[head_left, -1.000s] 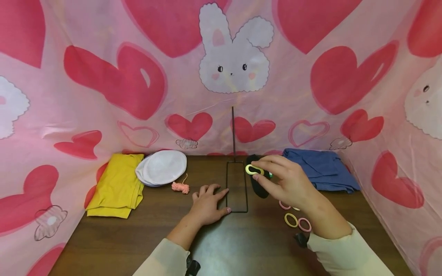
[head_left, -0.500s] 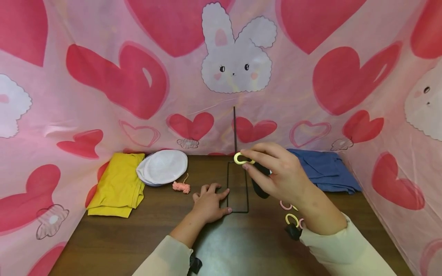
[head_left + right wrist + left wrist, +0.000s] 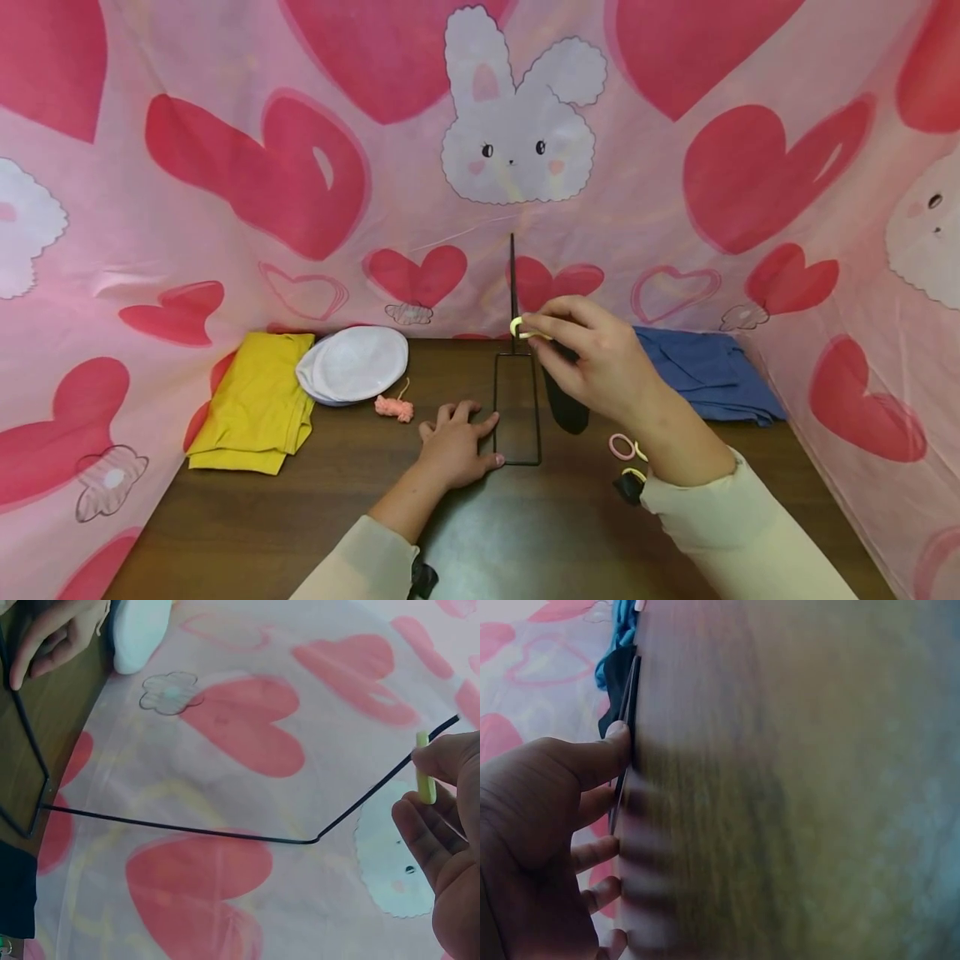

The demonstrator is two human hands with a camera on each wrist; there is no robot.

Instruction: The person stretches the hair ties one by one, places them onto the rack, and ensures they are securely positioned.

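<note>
I'm looking down on the brown table [image 3: 247, 517], and I'll place everything off the black wire stand [image 3: 516, 400] at its middle: a flat rectangular frame lying on the wood with a thin rod rising from its far end. Left of the stand I see a small pink yarn scrap [image 3: 393, 407], then a white cap [image 3: 352, 363], then a folded yellow cloth [image 3: 255, 400] farthest out. Right of the stand there's a black cloth piece [image 3: 564, 405] just beside the frame, and a folded blue cloth [image 3: 705, 371] beyond that. Near the stand's right front, a pink hair tie [image 3: 621, 447] lies on the table, with more ties mostly hidden by my right sleeve. The pink heart-and-bunny curtain [image 3: 300, 183] stands behind the stand, close to the rod.

My left hand [image 3: 453, 446] lies flat at the frame's left edge, fingers straight, fingertips touching the wire; the left wrist view shows the thumb against it.

My right hand [image 3: 592, 362] is raised off the table, right of the rod. Thumb and forefinger pinch a yellow hair tie [image 3: 522, 330], and it sits at the fingertips, right against the rod, below its top end. In the right wrist view the tie [image 3: 425, 778] shows edge-on, just beside the rod's tip; I can't tell whether it's around the rod.
</note>
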